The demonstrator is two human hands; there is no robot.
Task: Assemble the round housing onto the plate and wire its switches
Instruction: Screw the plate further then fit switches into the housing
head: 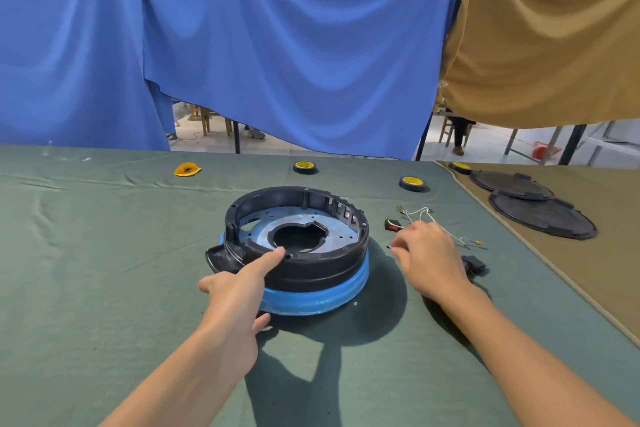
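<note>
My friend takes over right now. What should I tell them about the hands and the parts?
Left hand: open, forefinger resting on the near rim of the black round plastic housing.
Right hand: fingers curled down beside the thin white wires; I cannot tell whether they pinch anything.
Done: the housing sits on the blue-rimmed metal plate.
Loose on the green cloth: small red rocker switch, and a small black boxy part by the right wrist.
Left: fit the switches and wire them.
</note>
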